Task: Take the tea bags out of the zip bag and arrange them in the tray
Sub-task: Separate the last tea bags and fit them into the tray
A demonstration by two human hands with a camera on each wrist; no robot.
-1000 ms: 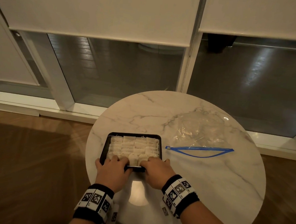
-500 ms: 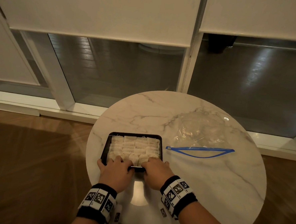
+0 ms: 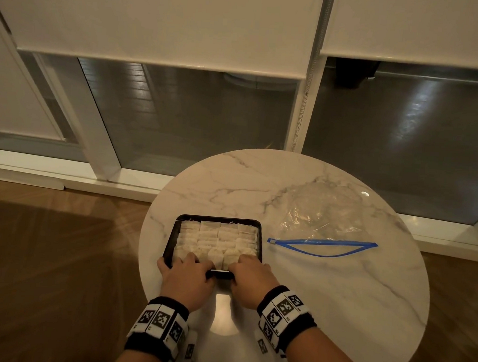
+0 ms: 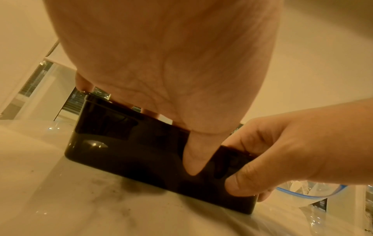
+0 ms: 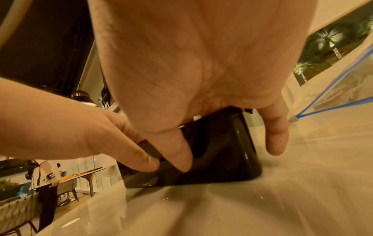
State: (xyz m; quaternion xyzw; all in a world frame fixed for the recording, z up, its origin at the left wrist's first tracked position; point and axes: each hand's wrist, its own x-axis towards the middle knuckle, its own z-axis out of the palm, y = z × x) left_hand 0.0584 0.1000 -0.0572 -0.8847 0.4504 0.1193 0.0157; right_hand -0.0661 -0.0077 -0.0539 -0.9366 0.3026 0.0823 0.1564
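A black tray (image 3: 218,218) sits at the near left of the round marble table (image 3: 337,298), filled with rows of white tea bags (image 3: 217,237). Both hands are on its near edge. My left hand (image 3: 193,264) has its fingers over the rim on the nearest tea bags and its thumb (image 4: 195,159) on the tray's outer wall (image 4: 129,143). My right hand (image 3: 243,268) holds the same wall (image 5: 228,151) beside it, thumb (image 5: 181,156) outside and fingers over the rim. The clear zip bag (image 3: 319,213) with its blue zip lies flat to the right, its mouth open and nothing visible inside.
The tray stands close to the table's near left edge, with wooden floor (image 3: 46,253) below. Bare marble lies right of the tray and in front of the bag. Glass doors with lowered blinds (image 3: 158,22) stand behind the table.
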